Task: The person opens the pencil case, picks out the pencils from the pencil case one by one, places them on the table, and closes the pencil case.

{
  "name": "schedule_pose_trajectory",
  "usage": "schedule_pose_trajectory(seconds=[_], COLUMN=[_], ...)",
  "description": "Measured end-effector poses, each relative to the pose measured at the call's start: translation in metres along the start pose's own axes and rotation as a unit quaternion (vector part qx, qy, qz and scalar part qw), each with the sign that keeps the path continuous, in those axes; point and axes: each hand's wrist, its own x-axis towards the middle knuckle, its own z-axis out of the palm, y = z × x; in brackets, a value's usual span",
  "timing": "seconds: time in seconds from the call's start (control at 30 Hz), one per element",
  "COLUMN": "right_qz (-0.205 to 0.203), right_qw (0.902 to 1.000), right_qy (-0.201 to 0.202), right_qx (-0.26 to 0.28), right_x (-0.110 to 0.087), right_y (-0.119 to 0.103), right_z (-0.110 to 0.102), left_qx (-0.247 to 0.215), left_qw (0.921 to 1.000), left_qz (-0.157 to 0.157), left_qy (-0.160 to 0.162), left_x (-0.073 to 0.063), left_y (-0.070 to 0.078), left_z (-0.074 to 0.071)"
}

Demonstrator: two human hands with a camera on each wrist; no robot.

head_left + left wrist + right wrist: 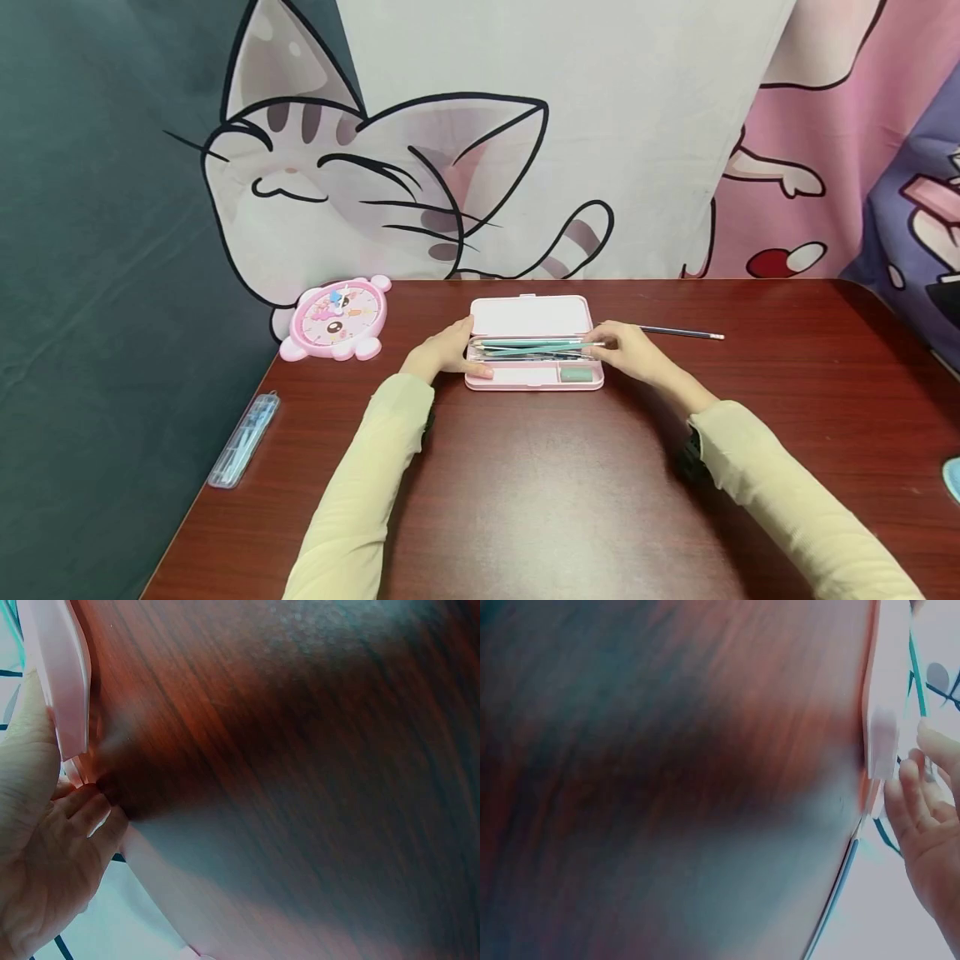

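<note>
1. Head view shows an open pink pencil case (521,377) on the desk (555,483), between both hands, its lid (531,317) folded back on the far side.
2. Left hand (447,348) spans the case's left end, thumb on the near tray and fingers towards the far corner; its grip is closed on that end, apparently to steady it.
3. Right hand (633,352) is at the case's right end, its grip apparently pinching a green pencil (547,348) that lies slantwise over the other pencils (517,356) inside.
4. The step in hand looks like handling pencils in the case; whether this one is going in or coming out, I cannot tell.
5. If it is being stowed, the next move calls for levelling it within the walls and loosening the right grip, with the left holding the case firm.
6. A dark pencil (678,332) lies on the desk beyond the right hand, outside the case. A green eraser (576,374) sits in the near tray's right compartment.
</note>
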Motion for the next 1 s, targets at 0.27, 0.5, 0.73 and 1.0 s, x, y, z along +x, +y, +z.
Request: schedule_pose_trajectory(seconds=[0.27, 0.5, 0.73, 1.0], right_qz=[0.078, 0.112, 0.178, 0.228], right_qw=[0.9913, 0.9851, 0.9715, 0.9677], right_qy=[0.054, 0.087, 0.096, 0.090], right_qx=[0.091, 0.097, 0.124, 0.058], right_x=[-0.012, -0.037, -0.071, -0.089], right_y=[-0.007, 0.050, 0.087, 0.097], right_z=[-0.029, -0.055, -0.080, -0.096], left_qx=[0.002, 0.001, 0.000, 0.010], left_qw=[0.9999, 0.9999, 0.9999, 0.9998], left_qz=[0.010, -0.007, -0.010, -0.012], left_qy=[0.005, -0.008, -0.007, -0.010], left_x=[-0.006, -0.005, -0.003, -0.002], left_y=[0.002, 0.004, 0.002, 0.002], left_z=[-0.004, -0.004, -0.002, -0.001])
